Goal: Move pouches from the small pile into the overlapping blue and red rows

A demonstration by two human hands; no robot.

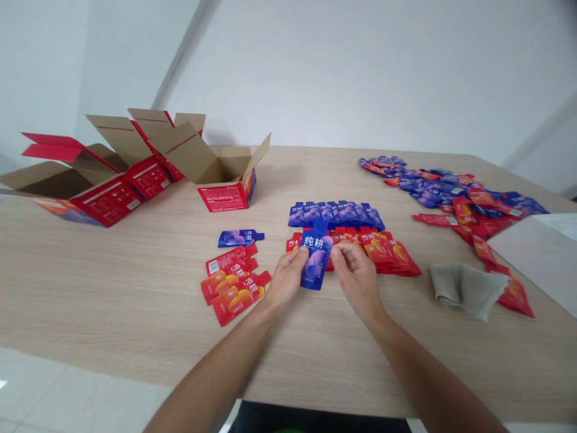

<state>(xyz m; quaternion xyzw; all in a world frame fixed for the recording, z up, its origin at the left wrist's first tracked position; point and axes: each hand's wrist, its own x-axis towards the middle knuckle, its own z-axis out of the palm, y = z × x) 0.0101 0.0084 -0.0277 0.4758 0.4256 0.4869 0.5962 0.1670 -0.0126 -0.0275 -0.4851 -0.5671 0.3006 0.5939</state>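
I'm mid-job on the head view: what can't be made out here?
All in the head view:
Blue pouch: its back, turned away from the camera.
Left hand: some fingers, hidden behind that pouch.
Red row: part of it, behind the pouch and right hand.
Rightmost box: its floor, behind its front wall.
Mixed pile: the count, as pouches overlap.
White object: cut off by the right edge.

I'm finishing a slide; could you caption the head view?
Left hand holding a blue pouch, right hand at its edge, near rows of blue and red pouches; open boxes at left.
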